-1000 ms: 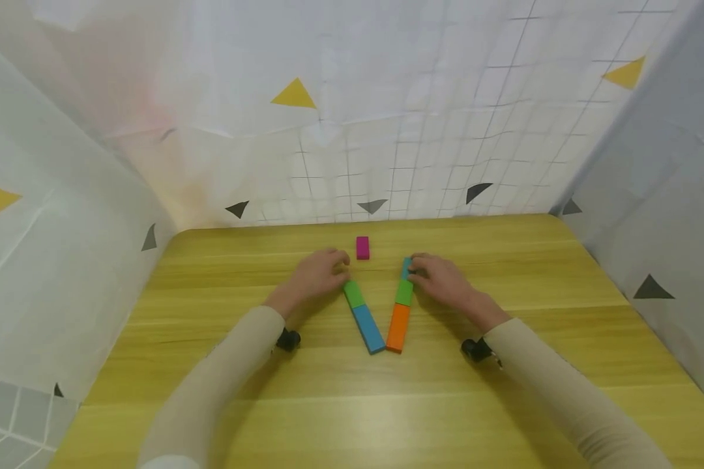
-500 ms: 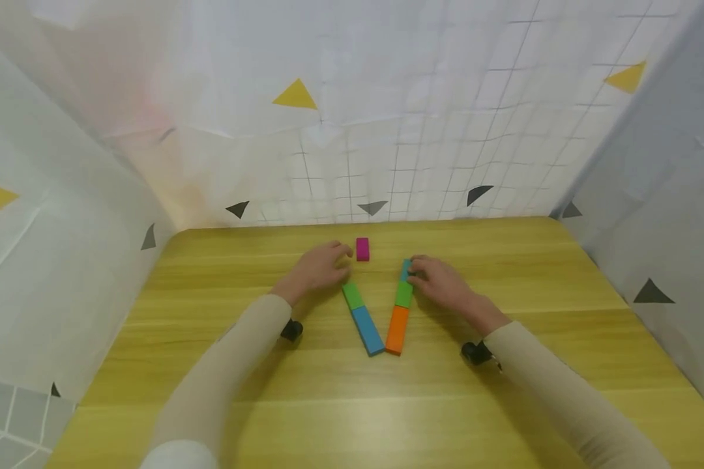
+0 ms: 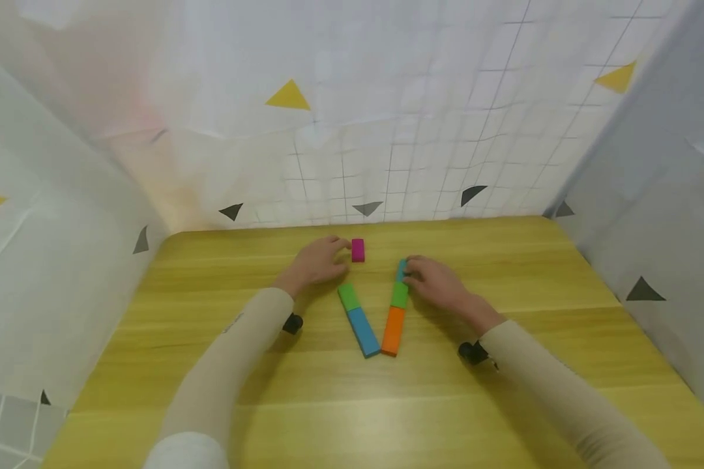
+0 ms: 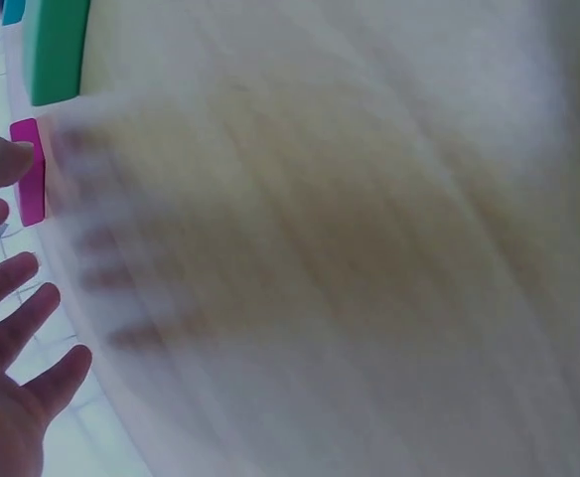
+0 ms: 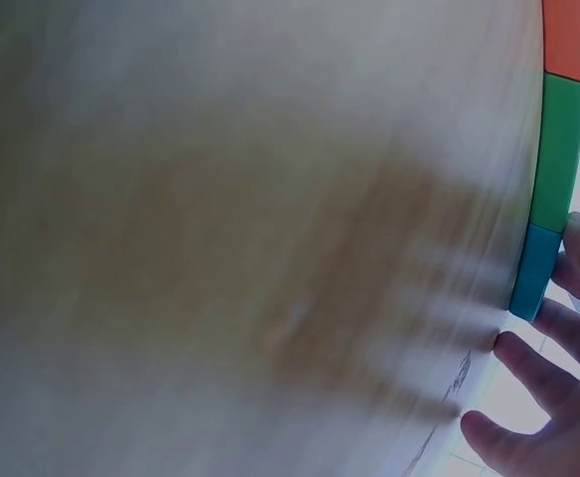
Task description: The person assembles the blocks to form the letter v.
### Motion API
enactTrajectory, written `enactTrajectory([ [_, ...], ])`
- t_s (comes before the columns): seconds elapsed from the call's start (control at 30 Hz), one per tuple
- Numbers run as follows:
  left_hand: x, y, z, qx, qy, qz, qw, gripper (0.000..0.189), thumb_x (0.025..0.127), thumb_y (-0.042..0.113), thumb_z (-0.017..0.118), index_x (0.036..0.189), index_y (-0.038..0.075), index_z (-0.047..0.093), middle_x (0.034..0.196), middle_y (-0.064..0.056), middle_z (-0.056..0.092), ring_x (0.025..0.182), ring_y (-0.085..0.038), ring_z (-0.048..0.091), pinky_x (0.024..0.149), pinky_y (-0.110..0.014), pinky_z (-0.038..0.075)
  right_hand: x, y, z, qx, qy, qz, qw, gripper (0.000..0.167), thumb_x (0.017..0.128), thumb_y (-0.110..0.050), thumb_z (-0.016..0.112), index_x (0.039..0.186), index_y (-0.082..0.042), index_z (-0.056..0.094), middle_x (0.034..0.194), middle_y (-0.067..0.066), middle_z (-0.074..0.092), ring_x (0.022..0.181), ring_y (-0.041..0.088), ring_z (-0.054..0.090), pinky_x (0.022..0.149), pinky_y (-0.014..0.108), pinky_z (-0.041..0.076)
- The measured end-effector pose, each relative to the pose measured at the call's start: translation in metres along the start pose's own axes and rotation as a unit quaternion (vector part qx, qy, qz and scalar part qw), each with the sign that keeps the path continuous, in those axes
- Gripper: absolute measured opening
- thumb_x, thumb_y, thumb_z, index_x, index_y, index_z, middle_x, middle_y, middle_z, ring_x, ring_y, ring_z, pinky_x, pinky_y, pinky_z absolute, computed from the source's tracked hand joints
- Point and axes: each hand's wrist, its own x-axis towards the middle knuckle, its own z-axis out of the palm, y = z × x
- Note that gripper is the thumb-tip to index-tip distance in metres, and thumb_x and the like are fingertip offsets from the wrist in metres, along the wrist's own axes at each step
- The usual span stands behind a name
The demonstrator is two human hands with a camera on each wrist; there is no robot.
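Near a magenta block (image 3: 358,251) at the back of the table, my left hand (image 3: 318,262) reaches with spread fingers. In the left wrist view its thumb (image 4: 7,162) overlaps the magenta block (image 4: 30,174), and nothing is gripped. My right hand (image 3: 437,281) holds a small teal block (image 3: 401,268) between thumb and forefinger, other fingers spread. That block ends a row with a green block (image 3: 399,295) and a longer orange block (image 3: 393,331). Beside it, another green block (image 3: 349,297) and a longer blue block (image 3: 364,332) form a slanted row, the two rows making a V.
The wooden table (image 3: 328,417) extends in front of the blocks. White sheeting (image 3: 211,176) with grid lines and triangles encloses its back and sides. A small black camera sits at the left wrist (image 3: 293,324) and another at the right wrist (image 3: 474,352).
My left hand has moved off the left row's green block, back and right toward the magenta block. My right hand stays at the teal block.
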Motion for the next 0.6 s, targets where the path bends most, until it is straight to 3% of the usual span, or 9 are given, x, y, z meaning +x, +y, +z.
enactTrajectory([
  [0.3,0.011,0.004,-0.001,-0.026,0.003,-0.026,0.9993,0.045,0.093,0.035,0.056,0.137,0.025,0.053,0.148,-0.001,0.049,0.136,-0.027,0.047,0.111,-0.047,0.043,-0.002,-0.001,-0.003,0.001,-0.001,0.014,0.9999,0.008,0.096,-0.017,0.064,0.099,-0.009,0.066,0.131,0.017,0.064,0.119,0.035,0.062,0.100,0.052,0.050],
  [0.6,0.018,0.007,-0.001,-0.024,-0.005,-0.018,0.9995,0.048,0.093,0.037,0.064,0.137,0.022,0.052,0.148,-0.003,0.048,0.136,-0.025,0.047,0.113,-0.043,0.041,-0.004,-0.002,-0.003,-0.004,-0.002,0.016,0.9999,0.016,0.096,-0.020,0.065,0.106,-0.008,0.069,0.133,0.016,0.063,0.117,0.035,0.064,0.098,0.052,0.051],
])
